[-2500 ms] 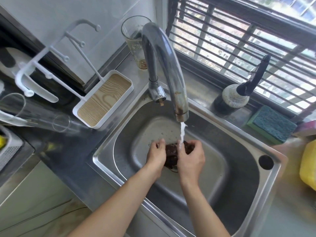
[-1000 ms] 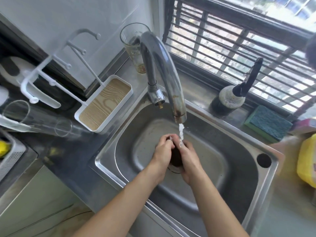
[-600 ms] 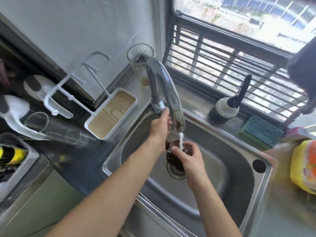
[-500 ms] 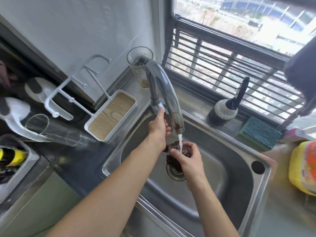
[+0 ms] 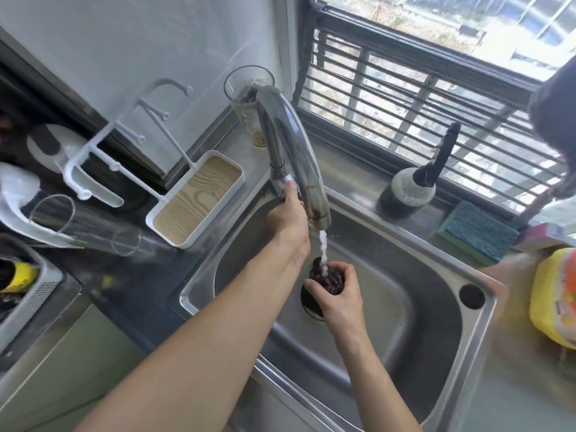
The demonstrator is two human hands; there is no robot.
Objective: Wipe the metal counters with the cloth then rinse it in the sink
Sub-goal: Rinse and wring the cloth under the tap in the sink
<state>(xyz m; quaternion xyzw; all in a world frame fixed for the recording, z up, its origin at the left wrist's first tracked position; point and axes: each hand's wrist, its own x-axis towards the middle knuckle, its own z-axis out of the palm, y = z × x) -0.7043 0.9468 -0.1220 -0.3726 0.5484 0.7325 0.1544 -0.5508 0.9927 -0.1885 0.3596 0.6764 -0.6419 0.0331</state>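
My right hand (image 5: 338,296) gripped the balled cloth (image 5: 327,277) under the running stream over the sink (image 5: 480,332) while my left hand (image 5: 288,213) closed on the tap (image 5: 293,151) base, rinsing nearly done

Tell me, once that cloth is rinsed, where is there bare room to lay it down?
Bare steel shows on the back ledge between the drinking glass and the round scrubber, and on the sink floor right of the drain. Left of the sink it is crowded: the wood-lined tray and a lying tumbler.

No legible text anywhere — print on the yellow bottle (image 5: 554,294) and glass (image 5: 249,110) too blurred.
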